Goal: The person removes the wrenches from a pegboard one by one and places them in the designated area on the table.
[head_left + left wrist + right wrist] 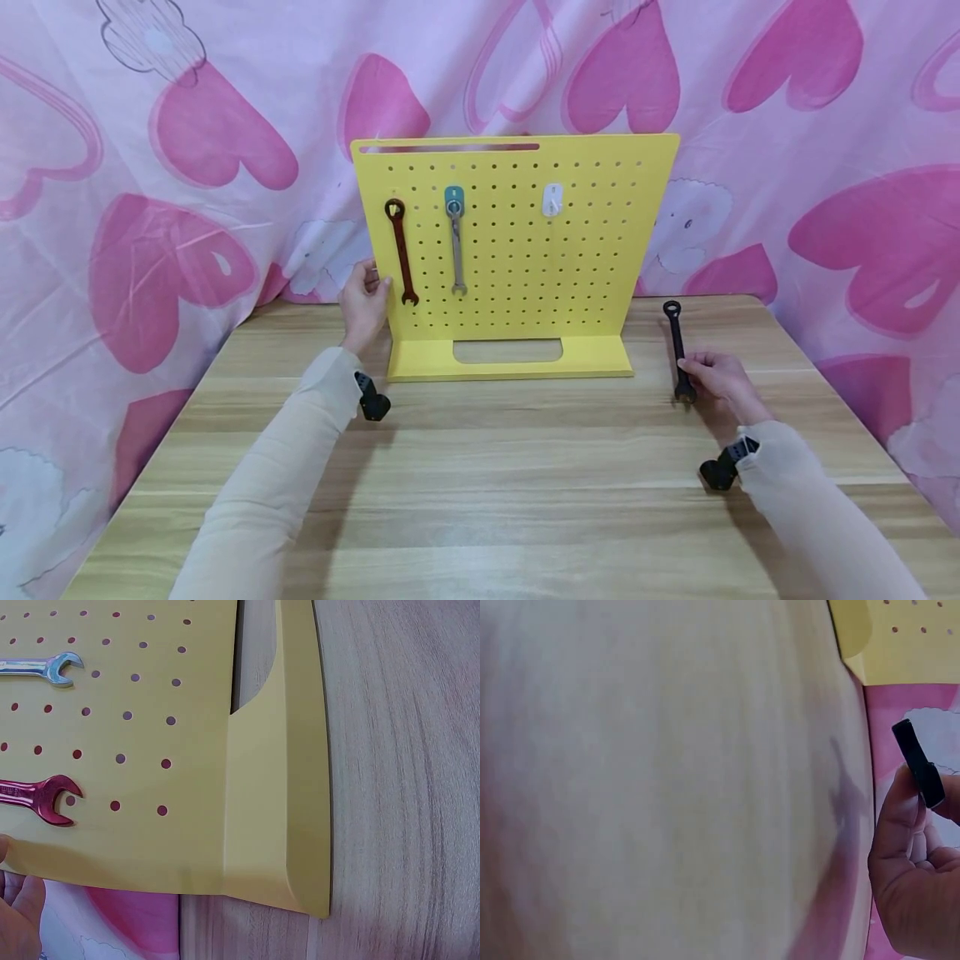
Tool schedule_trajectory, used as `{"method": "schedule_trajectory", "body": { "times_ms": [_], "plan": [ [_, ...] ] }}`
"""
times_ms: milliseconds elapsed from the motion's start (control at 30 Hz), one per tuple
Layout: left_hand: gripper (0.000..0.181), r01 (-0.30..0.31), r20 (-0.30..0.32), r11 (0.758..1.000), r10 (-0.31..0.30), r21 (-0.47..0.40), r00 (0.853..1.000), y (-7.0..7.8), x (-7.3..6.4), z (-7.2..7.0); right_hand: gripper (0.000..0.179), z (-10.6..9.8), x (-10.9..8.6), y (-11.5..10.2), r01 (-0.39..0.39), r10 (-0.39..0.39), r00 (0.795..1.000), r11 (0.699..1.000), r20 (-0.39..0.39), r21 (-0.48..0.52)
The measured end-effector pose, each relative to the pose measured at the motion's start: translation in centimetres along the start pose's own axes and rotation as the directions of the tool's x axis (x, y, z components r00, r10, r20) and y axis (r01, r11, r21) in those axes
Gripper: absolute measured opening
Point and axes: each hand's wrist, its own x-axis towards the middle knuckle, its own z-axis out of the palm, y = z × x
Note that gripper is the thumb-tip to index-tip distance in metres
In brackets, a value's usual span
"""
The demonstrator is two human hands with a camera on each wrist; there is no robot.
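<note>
A yellow pegboard [517, 250] stands upright on the wooden table. My left hand [364, 307] grips its left edge, thumb on the front face and fingers behind. Close by that thumb hangs a dark red wrench [405, 254], its ring end up on a hook. To its right a silver wrench [457, 250] hangs from a blue hook [453, 197]. A white hook [552, 200] farther right holds nothing. Right of the board, my right hand [718, 379] pinches a black wrench [678, 350] near its lower, open-jaw end, with the ring end pointing up.
The wooden table [480, 483] stretches in front of the board. Behind it hangs a pink curtain [292, 100] printed with hearts, also down both sides. The board's foot [420, 361] has a long cutout along its middle.
</note>
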Motion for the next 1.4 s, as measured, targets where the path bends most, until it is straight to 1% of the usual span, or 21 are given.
{"method": "schedule_trajectory", "body": {
  "times_ms": [167,300,400,467,667,833,1033,1100,1200,1400],
  "plan": [
    [0.031,-0.004,0.005,1.000,0.004,-0.005,1.000,-0.04,-0.03,0.03,0.020,0.19,-0.01,0.44,-0.035,0.034,0.999,0.998,0.007,0.050],
    [0.031,-0.004,0.003,1.000,0.004,-0.003,1.000,-0.11,0.02,0.06,0.016,0.31,0.08,0.68,-0.043,0.043,0.999,0.997,-0.006,0.062],
    [0.031,-0.002,-0.001,1.000,0.002,0.005,1.000,-0.17,0.00,0.07,0.010,0.32,0.19,0.81,-0.058,0.058,0.998,0.997,-0.006,0.045],
    [0.030,-0.005,-0.003,1.000,0.005,0.007,1.000,-0.17,-0.02,0.06,0.010,0.27,0.25,0.84,-0.064,0.064,0.998,0.998,-0.004,0.025],
    [0.030,-0.010,-0.004,1.000,0.009,-0.006,1.000,-0.13,-0.07,-0.02,0.026,0.31,0.13,0.65,-0.087,0.087,0.996,0.996,-0.003,-0.033],
    [0.030,-0.005,0.001,1.000,0.005,-0.011,1.000,-0.15,-0.08,0.02,0.031,0.48,0.09,0.49,-0.081,0.081,0.997,0.995,-0.004,-0.054],
    [0.030,-0.007,0.003,1.000,0.007,-0.008,1.000,-0.26,-0.07,0.05,0.031,0.48,0.22,0.41,-0.040,0.038,0.999,0.991,-0.017,-0.129],
    [0.030,-0.007,0.004,1.000,0.007,-0.002,1.000,-0.29,-0.10,0.05,0.031,0.47,0.27,0.40,-0.039,0.036,0.999,0.988,-0.022,-0.148],
    [0.031,-0.010,0.002,1.000,0.010,0.000,1.000,-0.38,-0.11,0.04,0.030,0.47,0.31,0.38,-0.045,0.042,0.999,0.986,-0.023,-0.161],
    [0.031,-0.008,-0.001,1.000,0.008,-0.019,1.000,-0.42,-0.10,0.02,0.028,0.41,0.49,0.34,-0.081,0.080,0.997,0.982,-0.013,-0.171]
  ]
}}
